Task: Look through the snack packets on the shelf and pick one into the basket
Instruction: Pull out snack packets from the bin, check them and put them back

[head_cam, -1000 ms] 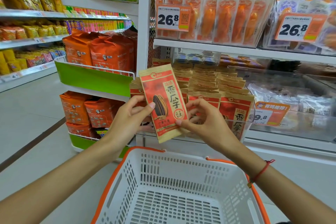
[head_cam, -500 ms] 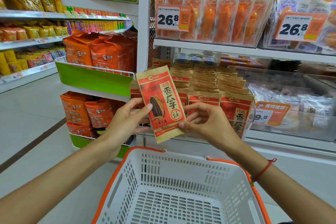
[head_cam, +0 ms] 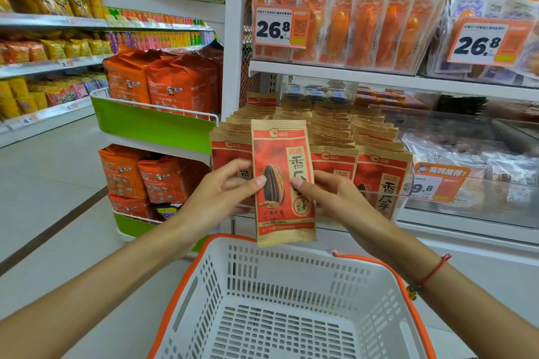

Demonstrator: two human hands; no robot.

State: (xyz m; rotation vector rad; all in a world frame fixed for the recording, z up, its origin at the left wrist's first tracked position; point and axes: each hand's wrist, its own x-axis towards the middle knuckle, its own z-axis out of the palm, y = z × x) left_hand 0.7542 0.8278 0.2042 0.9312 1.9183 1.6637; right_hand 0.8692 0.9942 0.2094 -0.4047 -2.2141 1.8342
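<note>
A red and brown sunflower seed packet (head_cam: 281,160) is held upright in front of the shelf, just above the far rim of the white basket (head_cam: 291,268). My left hand (head_cam: 215,198) pinches its left edge, thumb on the front. My right hand (head_cam: 335,198) pinches its right edge the same way. Behind them, rows of the same packets (head_cam: 335,131) stand in a clear tray on the shelf. The basket has an orange rim and holds nothing.
Orange snack sticks (head_cam: 364,17) with 26.8 price tags (head_cam: 280,26) fill the shelf above. A 9.8 tag (head_cam: 437,183) hangs at right. Orange panda bags (head_cam: 163,79) sit in a green end rack at left. An aisle floor (head_cam: 43,183) runs left.
The packet was tilted to the left and has been turned upright between both hands. It has also dropped slightly, closer to the basket's rim.
</note>
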